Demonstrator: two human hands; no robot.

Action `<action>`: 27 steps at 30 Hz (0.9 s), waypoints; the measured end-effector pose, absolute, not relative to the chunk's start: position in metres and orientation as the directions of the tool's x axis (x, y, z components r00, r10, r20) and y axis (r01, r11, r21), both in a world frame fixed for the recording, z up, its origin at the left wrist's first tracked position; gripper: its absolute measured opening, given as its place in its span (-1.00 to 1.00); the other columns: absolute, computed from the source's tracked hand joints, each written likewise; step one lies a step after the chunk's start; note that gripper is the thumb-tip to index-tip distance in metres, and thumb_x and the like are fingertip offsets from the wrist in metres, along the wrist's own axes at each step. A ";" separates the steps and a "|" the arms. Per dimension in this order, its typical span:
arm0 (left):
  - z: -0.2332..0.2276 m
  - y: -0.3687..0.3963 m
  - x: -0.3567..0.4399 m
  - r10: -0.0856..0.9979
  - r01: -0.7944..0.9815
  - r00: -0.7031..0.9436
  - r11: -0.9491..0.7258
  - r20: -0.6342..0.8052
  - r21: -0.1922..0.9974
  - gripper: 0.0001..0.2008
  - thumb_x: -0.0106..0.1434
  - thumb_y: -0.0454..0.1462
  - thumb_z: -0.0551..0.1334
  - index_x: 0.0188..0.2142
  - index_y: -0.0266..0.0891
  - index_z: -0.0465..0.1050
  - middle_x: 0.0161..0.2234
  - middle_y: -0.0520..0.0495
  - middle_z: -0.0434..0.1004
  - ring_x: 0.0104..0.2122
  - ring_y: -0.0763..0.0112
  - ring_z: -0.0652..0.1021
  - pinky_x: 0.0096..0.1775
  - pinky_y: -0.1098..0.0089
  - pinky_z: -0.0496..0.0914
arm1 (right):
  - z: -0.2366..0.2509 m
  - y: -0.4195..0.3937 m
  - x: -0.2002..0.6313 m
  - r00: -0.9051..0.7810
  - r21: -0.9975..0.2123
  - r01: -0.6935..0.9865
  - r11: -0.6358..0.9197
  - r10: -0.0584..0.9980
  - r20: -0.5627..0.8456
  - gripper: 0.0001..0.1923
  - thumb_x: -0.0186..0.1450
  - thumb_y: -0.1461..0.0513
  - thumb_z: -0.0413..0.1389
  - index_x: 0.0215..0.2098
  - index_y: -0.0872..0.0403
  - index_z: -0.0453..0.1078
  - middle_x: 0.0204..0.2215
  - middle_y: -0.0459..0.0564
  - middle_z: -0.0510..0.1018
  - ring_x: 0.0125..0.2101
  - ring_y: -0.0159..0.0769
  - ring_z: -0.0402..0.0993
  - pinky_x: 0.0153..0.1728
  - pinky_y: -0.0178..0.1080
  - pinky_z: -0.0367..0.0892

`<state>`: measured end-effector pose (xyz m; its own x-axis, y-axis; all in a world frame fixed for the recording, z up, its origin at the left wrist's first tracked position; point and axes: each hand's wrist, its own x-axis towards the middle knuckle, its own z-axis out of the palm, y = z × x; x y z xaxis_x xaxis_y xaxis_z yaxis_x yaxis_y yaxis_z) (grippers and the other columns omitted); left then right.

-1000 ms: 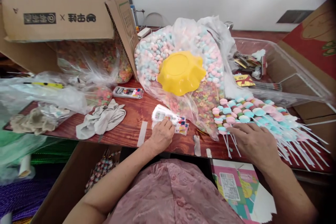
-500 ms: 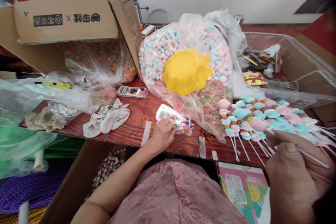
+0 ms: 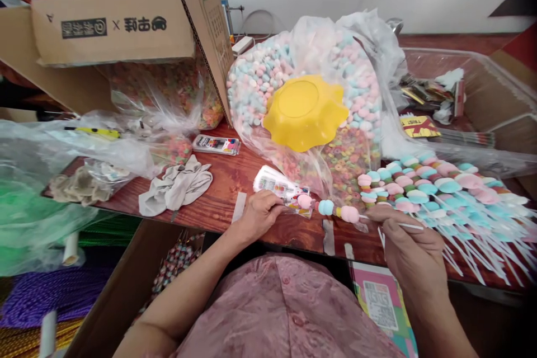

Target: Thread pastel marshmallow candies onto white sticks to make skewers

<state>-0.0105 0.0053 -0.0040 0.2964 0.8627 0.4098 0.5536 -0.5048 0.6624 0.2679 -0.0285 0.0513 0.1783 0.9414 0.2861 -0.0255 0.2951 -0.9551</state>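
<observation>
My right hand (image 3: pixel 413 243) is closed around the white stick of a marshmallow skewer (image 3: pixel 326 208), threaded with pink and blue marshmallows and small gummy rings. The skewer points left, its tip over the printed clear bags (image 3: pixel 274 183) stacked at the table's front. Whether the tip has entered a bag I cannot tell. My left hand (image 3: pixel 260 213) pinches the near edge of the top bag. To the right lies a pile of finished-looking skewers (image 3: pixel 444 184), white sticks toward me. Behind the bags rests a big clear sack of marshmallows (image 3: pixel 251 75) with a yellow wavy-edged bowl (image 3: pixel 308 112) on it.
A cardboard box (image 3: pixel 121 28) with bagged gummy rings stands at the back left. Grey gloves (image 3: pixel 176 185) and a small printed pack (image 3: pixel 216 144) lie left of the bags. A clear plastic bin (image 3: pixel 470 84) is at the back right. Purple cords (image 3: pixel 42 293) hang low left.
My right hand has come left from the skewer pile, bringing one skewer over to the bags. My left hand stays at the bag stack. The view has shifted slightly.
</observation>
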 end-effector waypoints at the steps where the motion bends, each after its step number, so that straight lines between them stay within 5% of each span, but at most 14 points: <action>1: -0.005 0.005 -0.011 0.855 0.558 0.302 -0.517 0.421 0.649 -0.90 0.25 -0.36 0.26 -0.41 -0.25 0.48 -0.44 -0.04 0.55 -0.40 0.40 0.51 -0.29 0.39 0.36 | 0.054 -0.026 0.269 0.138 -0.954 -0.017 0.300 0.945 0.295 -0.91 0.24 0.17 0.24 -0.35 -0.04 0.61 -0.45 -0.04 0.59 -0.34 -0.25 0.50 -0.30 -0.18 0.44; 5: -0.006 0.004 -0.012 0.850 0.576 0.317 -0.525 0.421 0.626 -0.87 0.22 -0.40 0.22 -0.46 -0.24 0.42 -0.47 -0.03 0.50 -0.42 0.41 0.47 -0.31 0.40 0.33 | 0.060 -0.022 0.272 0.087 -0.948 0.010 0.317 0.945 0.317 -0.90 0.25 0.18 0.23 -0.38 -0.05 0.61 -0.47 -0.06 0.58 -0.39 -0.29 0.49 -0.28 -0.19 0.42; 17: -0.003 0.006 -0.012 0.922 0.513 0.251 -0.384 0.293 0.768 -0.88 0.18 -0.37 0.27 -0.48 -0.25 0.38 -0.49 0.03 0.45 -0.47 0.48 0.43 -0.37 0.45 0.28 | 0.064 -0.027 0.277 0.371 -0.950 -0.065 0.307 0.891 0.263 -0.93 0.20 0.20 0.24 -0.39 -0.03 0.60 -0.41 -0.08 0.59 -0.39 -0.26 0.49 -0.04 -0.02 0.35; 27: -0.001 0.006 -0.012 0.908 0.547 0.285 -0.418 0.308 0.725 -0.88 0.19 -0.36 0.25 -0.48 -0.25 0.38 -0.49 0.03 0.45 -0.47 0.48 0.42 -0.36 0.45 0.28 | 0.061 -0.025 0.259 0.231 -0.958 -0.044 0.284 0.936 0.267 -0.92 0.21 0.17 0.25 -0.41 -0.04 0.59 -0.45 -0.06 0.58 -0.36 -0.25 0.50 -0.29 -0.13 0.42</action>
<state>-0.0119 0.0059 -0.0012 0.2851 0.9076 0.3080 0.5469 -0.4180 0.7254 0.2586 -0.0245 0.0607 0.2314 0.9356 0.2665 -0.0441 0.2838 -0.9579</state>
